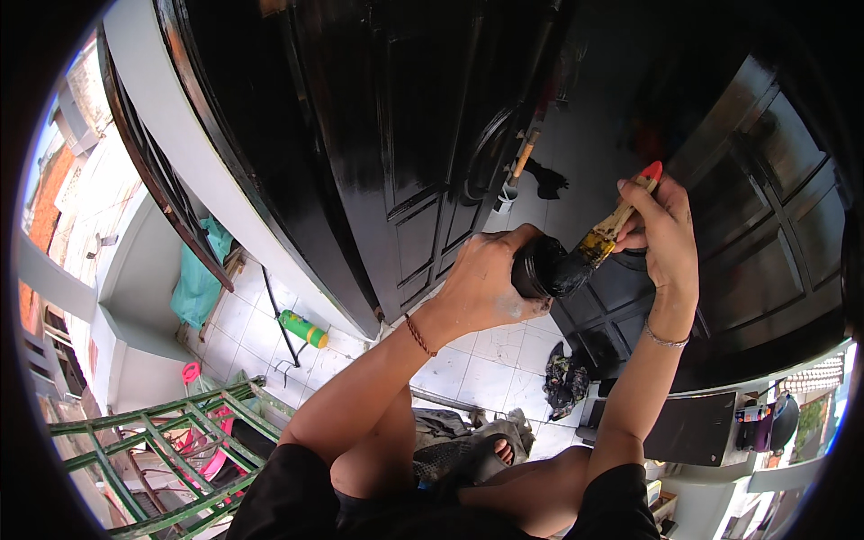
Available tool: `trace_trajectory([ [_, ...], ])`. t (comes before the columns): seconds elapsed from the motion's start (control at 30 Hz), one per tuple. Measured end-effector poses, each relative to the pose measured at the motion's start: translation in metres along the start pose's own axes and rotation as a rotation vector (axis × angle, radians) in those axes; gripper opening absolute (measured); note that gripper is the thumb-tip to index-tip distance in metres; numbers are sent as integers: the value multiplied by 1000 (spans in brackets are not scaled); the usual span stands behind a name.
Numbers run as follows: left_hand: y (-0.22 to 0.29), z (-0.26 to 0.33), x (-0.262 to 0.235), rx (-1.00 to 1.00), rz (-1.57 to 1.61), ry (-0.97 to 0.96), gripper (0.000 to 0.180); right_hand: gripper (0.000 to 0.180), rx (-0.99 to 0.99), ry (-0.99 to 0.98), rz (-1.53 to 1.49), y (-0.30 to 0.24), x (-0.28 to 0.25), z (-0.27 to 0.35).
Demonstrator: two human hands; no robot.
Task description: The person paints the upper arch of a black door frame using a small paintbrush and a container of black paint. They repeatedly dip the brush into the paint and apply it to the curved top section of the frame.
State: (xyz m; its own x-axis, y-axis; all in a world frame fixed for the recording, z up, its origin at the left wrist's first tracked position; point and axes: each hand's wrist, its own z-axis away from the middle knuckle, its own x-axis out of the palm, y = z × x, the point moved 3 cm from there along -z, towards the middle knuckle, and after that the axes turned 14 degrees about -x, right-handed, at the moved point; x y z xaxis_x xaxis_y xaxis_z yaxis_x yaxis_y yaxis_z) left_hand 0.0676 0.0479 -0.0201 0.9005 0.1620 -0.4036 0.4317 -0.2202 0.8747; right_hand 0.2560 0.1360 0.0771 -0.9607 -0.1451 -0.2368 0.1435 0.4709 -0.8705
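Note:
My left hand [490, 283] is wrapped round a small black paint pot [537, 266], its open mouth turned toward the right. In my right hand [661, 225] is a paintbrush [610, 227] with a pale wooden handle and a red tip. Black paint coats its bristles, which lie against the rim of the pot; whether they reach inside is hard to see. Glossy black panelled door leaves stand on both sides, one door [418, 135] to the left and another door [756, 198] to the right. Paint smudges mark my left hand.
Below lies a white tiled floor [477, 369] with a crumpled black plastic bag [565, 382]. A green metal rack [171, 441] stands at lower left, near a green and yellow bottle [302, 329]. Beyond the left door's edge are a wooden-handled tool [526, 155] and a white cup [506, 199].

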Motion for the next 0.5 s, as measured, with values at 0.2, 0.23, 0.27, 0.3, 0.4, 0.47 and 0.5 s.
trace_trajectory([
  [0.2, -6, 0, 2, 28, 38, 107, 49, 27, -7, 91, -227, 6, -12, -5],
  [0.23, -4, 1, 2, 22, 33, 130, 49, 27, -19, 118, -283, 4, -15, -5],
  [0.27, -4, 1, 1, 19, 26, 152, 50, 28, -29, 136, -348, 2, -19, -6],
  [0.3, -2, 0, 1, 22, 19, 173, 50, 25, -59, 171, -407, 1, -22, -7],
  [0.4, 0, -4, 2, 5, 62, 174, 51, 17, -146, 211, -646, -7, -32, -3],
  [0.47, 0, -3, 0, -30, 56, 185, 50, 14, -222, 202, -810, -15, -32, -3],
  [0.5, -1, -1, 0, -65, 51, 190, 50, 14, -249, 169, -880, -14, -34, -5],
])
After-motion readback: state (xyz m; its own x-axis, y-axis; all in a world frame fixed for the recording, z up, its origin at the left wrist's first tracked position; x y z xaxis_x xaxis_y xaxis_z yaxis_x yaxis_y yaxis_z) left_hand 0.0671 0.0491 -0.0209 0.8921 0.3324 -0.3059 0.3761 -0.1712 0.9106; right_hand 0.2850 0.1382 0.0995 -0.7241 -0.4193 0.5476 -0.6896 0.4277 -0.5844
